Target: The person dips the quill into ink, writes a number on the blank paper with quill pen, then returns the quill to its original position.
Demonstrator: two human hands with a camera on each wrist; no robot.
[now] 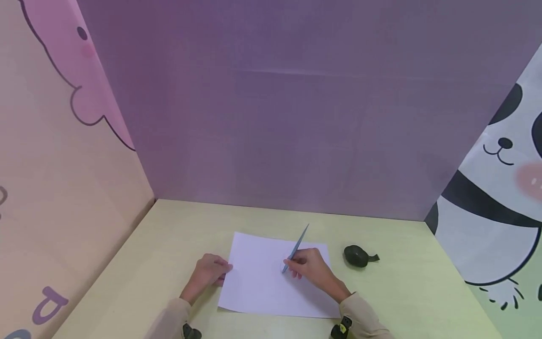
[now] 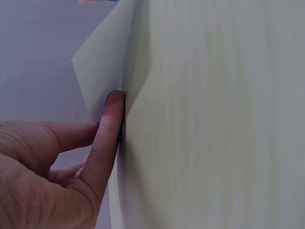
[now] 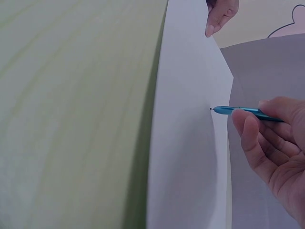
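Under your hands lies a sheet of white paper (image 1: 271,282), thin, matt and smooth, with no crease showing. Your right hand (image 1: 312,269) grips a teal pen (image 1: 296,248) whose barrel looks like glossy metal or plastic, catching a faint sheen in the right wrist view. The table (image 1: 415,292) you work on has a pale yellow-green, smooth, matt top with a soft wood-like grain. Beside the paper sits a small dark object (image 1: 359,255), slightly shiny; you cannot tell its material. Your sleeves are beige cloth.

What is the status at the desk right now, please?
Right hand grips blue pen, tip on white paper. Left hand presses the paper's left edge. Dark object lies right of the paper, clear of the work.
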